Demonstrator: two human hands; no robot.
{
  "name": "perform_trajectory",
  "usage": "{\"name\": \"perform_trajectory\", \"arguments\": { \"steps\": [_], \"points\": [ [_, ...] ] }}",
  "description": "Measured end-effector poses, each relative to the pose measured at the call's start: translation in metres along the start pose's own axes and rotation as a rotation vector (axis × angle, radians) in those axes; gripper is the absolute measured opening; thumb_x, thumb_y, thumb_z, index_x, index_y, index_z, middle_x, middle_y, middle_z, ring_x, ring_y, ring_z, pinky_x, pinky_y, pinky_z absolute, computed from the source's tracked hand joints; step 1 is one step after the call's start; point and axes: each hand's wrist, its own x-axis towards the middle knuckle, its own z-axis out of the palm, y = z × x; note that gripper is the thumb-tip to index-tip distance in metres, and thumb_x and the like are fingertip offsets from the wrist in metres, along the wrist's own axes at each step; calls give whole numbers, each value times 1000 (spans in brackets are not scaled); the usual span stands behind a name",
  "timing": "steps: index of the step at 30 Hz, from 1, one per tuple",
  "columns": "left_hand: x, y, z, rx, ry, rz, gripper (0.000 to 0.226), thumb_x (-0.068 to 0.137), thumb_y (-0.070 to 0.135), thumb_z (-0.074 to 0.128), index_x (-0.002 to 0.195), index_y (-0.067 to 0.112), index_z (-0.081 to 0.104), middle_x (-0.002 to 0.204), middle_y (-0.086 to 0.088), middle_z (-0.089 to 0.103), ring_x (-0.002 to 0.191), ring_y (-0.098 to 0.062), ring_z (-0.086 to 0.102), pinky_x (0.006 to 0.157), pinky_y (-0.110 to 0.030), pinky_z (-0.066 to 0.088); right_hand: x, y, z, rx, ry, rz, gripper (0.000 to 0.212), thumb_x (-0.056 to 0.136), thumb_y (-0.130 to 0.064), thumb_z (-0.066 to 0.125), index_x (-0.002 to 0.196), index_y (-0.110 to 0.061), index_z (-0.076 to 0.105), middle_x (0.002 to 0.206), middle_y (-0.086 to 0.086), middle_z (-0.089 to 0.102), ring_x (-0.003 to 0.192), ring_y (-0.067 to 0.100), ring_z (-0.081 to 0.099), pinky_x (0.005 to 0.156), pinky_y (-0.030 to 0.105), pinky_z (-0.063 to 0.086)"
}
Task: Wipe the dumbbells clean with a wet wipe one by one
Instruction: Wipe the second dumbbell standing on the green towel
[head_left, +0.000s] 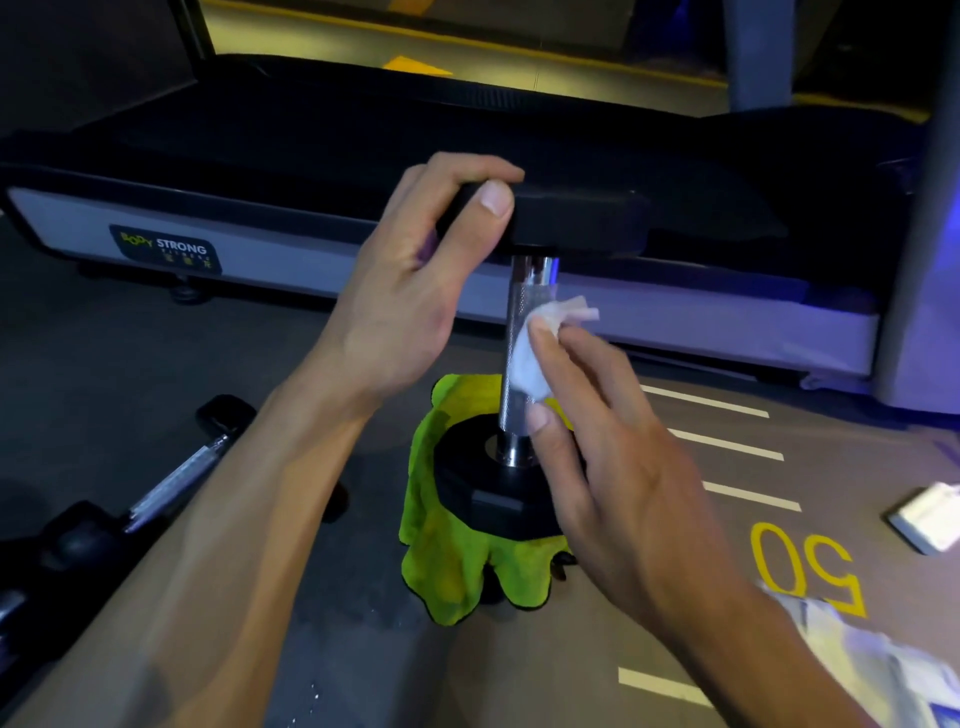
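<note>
Grey gym flooring with white dashes and a yellow "50" painted on it fills the head view, and a treadmill base marked "BODY STRONG" runs across the far side.

At the centre a dumbbell stands upright on one end. Its lower black head rests on a bright green cloth spread on the floor, and its upper black head is the highest part, level with the treadmill's edge.

Both hands are on it. The left hand is clamped over the left rim of the upper head, fingers curled across the top and thumb pressed on the near face. The right hand is partly closed, pinching a crumpled white wet wipe between thumb and fingertips and pressing it against the right side of the handle.

That handle is a chrome bar, knurled along its middle and smooth at both ends where it meets the black heads.

A second dumbbell lies on its side on the floor at the near left. A white packet sits at the right edge, and crumpled white material lies at the near right.
</note>
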Motion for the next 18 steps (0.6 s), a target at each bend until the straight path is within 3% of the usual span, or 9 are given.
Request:
{"name": "perform_trajectory", "arguments": {
  "steps": [2, 5, 8, 12, 14, 18],
  "points": [
    [-1, 2, 1, 0, -4, 5, 28, 103, 45, 44, 122, 33, 61, 126, -6, 59, 116, -8, 56, 102, -23, 40, 1, 1, -1, -31, 9, 12, 48, 106, -32, 39, 154, -34, 38, 147, -17, 37, 119, 4, 50, 86, 19, 46],
    [-4, 3, 0, -5, 2, 11, 29, 102, 45, 44, 122, 33, 61, 119, -1, 58, 107, -2, 55, 97, -19, 38, -18, 6, 5, -54, -80, 4, 40, 105, -32, 43, 143, -34, 54, 131, -16, 48, 108, 6, 56, 86, 19, 46],
    [-7, 4, 2, -39, -1, 8, 29, 101, 44, 45, 121, 31, 61, 116, -3, 56, 102, -1, 53, 94, -17, 37, -31, 10, 10, -31, -132, -31, 34, 105, -32, 44, 132, -31, 63, 122, -14, 55, 111, 11, 58, 93, 33, 50],
    [-9, 8, 5, -30, -6, 20, 31, 101, 42, 46, 122, 26, 62, 122, -13, 58, 105, -4, 53, 95, -20, 37, -12, 4, 4, -53, -37, -17, 42, 106, -36, 40, 143, -26, 57, 120, -8, 54, 115, 15, 52, 97, 34, 45],
    [-9, 8, 4, -26, -5, 22, 31, 101, 43, 46, 122, 27, 62, 121, -14, 58, 104, -5, 53, 95, -20, 38, -14, 2, 8, -82, -24, -28, 40, 106, -37, 39, 136, -26, 64, 117, -7, 55, 114, 17, 51, 96, 40, 45],
    [-10, 6, 0, -52, -5, 18, 31, 101, 44, 47, 122, 27, 62, 108, 0, 55, 97, -5, 51, 93, -24, 37, -32, 19, 14, -126, -48, -39, 39, 106, -39, 38, 118, -29, 74, 109, -10, 59, 111, 20, 53, 93, 44, 47]
  ]
}}
